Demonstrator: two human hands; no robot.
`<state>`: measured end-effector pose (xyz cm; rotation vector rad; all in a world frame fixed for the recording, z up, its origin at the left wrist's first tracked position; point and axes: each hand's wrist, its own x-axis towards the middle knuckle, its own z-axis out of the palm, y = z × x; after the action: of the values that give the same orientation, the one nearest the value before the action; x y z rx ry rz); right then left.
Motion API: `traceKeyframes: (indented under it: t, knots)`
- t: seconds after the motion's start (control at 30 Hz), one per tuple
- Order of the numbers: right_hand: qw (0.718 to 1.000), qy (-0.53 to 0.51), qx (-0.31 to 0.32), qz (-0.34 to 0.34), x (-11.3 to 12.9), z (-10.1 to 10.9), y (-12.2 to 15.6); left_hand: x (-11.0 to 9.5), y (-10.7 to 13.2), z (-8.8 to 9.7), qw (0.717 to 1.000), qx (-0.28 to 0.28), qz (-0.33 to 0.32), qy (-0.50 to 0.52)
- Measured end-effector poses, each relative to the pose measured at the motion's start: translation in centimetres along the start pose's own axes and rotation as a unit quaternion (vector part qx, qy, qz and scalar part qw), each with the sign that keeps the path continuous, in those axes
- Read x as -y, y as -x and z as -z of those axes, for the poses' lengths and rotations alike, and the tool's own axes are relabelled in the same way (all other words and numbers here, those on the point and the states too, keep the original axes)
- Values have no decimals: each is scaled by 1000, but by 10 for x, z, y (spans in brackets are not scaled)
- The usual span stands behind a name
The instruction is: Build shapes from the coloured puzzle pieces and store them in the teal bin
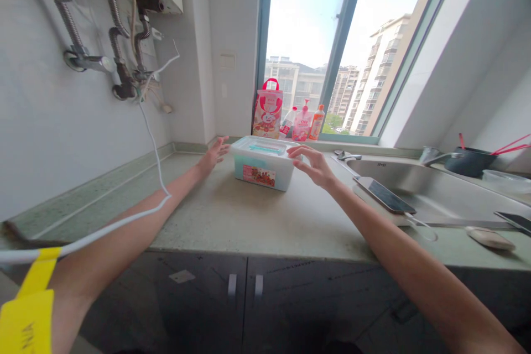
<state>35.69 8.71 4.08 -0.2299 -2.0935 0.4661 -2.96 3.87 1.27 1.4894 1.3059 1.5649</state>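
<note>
A pale plastic storage box (249,163) with a clear lid (259,145) stands on the countertop in the middle of the head view. Its front bears a reddish printed label, and something mint-green shows through the wall. My left hand (214,154) is just left of the box, fingers stretched out and apart from it. At the box's right end, my right hand (313,163) has its fingers spread and slightly bent, the tips at or very near the lid's edge. Whether they touch it I cannot tell. Neither hand holds anything.
Right of the box is a steel sink (431,185), with a phone (384,194) on its near left edge. A bar of soap (492,238) lies in front. Pink bottles (302,123) and a pink bag (269,113) stand by the window. A white cable (155,146) hangs at left.
</note>
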Motion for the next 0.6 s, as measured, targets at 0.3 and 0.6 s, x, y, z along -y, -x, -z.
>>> traceKeyframes:
  t: [0.3,0.6]
  knots:
    - [995,-55,-49,-70,6,-27,-5,-24,11,-9,987,49,7,150]
    - [978,-71,-117,-155,-13,-22,-8,-22,8,-7,997,1,9,71]
